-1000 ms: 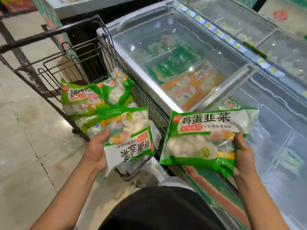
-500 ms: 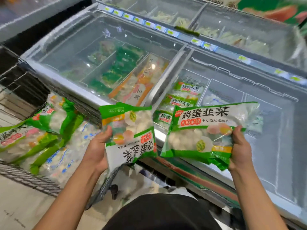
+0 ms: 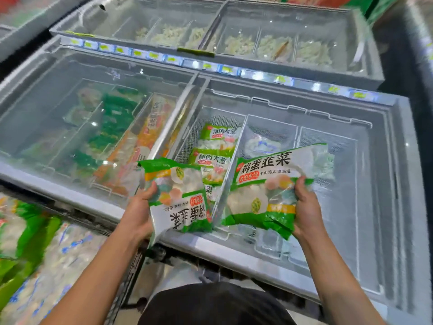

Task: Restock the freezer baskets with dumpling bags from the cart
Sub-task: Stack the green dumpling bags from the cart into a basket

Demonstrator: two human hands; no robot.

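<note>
Two green-and-white dumpling bags are held over the open freezer (image 3: pixel 234 252): one upside-down bag (image 3: pixel 180 195) is gripped by the left hand (image 3: pixel 140 212), one upright bag (image 3: pixel 269 188) by the right hand (image 3: pixel 307 207) above the middle basket (image 3: pixel 271 134). More bags (image 3: pixel 216 156) are stacked in the adjoining basket.

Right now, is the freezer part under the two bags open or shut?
Open. No glass covers the wire baskets there; the lid lies over the left half, its food blurred behind it. Both hands, left and right, hold bags above the opening.

Both hands, left hand (image 3: pixel 138 213) and right hand (image 3: pixel 307 207), grip dumpling bags over freezer baskets (image 3: pixel 328 146).
</note>
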